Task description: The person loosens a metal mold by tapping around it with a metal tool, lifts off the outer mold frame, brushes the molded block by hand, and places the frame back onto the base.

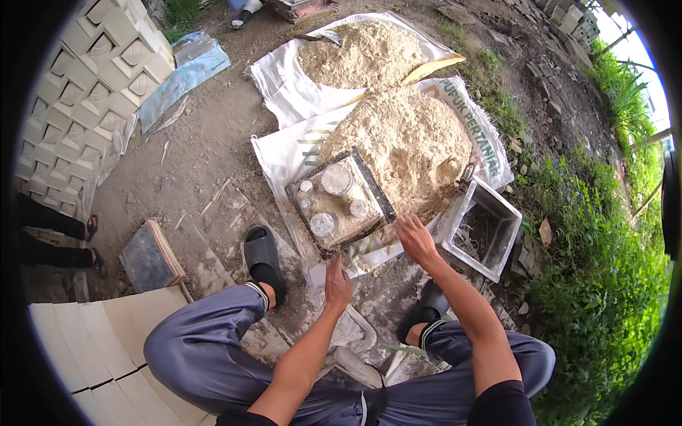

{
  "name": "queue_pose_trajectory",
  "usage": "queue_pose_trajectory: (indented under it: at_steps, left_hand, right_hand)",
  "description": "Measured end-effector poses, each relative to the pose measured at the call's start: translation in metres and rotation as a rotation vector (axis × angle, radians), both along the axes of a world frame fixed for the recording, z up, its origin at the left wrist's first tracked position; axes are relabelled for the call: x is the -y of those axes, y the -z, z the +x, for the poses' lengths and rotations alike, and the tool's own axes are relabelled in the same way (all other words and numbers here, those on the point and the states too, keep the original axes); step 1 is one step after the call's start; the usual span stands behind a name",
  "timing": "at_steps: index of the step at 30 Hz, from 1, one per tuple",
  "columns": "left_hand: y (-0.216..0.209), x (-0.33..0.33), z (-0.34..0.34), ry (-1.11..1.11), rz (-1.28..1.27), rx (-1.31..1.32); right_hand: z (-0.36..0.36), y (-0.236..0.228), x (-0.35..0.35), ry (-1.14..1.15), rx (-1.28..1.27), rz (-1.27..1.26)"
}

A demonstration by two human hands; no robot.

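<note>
A square dark-rimmed mould lies tilted on the white sack, filled with pale sandy material. Several round discs of different sizes stand on its top, the largest a pale cylinder. My left hand is at the mould's near corner, its fingers pointing toward the rim; they look stretched, though partly turned from view. My right hand is beside the right corner, fingers extended and apart. Neither hand visibly grips anything, and whether the fingertips touch the rim is hard to make out.
Behind the mould, a heap of pale sandy material covers the white sack, with another heap farther back. A grey open box frame stands at right. Stacked pale blocks rise at left, near another person's legs.
</note>
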State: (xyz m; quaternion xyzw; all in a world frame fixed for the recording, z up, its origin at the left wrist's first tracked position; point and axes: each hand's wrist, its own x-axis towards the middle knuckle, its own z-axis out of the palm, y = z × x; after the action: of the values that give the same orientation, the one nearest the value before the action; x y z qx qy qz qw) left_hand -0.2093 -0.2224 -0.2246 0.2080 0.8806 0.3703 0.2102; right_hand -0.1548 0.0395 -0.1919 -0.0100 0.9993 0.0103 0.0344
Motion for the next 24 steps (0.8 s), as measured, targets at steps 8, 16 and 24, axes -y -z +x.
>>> queue_pose_trajectory:
  at_steps: [8,16,24]
  left_hand:
    - [0.003,0.006,-0.041,-0.339,0.011,-0.248]
    - [0.024,0.018,-0.071,-0.212,-0.161,-0.237]
    - [0.008,0.005,-0.045,-0.072,-0.250,-0.371]
  right_hand:
    - [-0.023,0.016,0.122,-0.280,-0.026,-0.271]
    - [-0.037,0.044,0.110,-0.171,0.019,-0.134]
    - [-0.008,0.000,-0.001,0.164,-0.022,0.149]
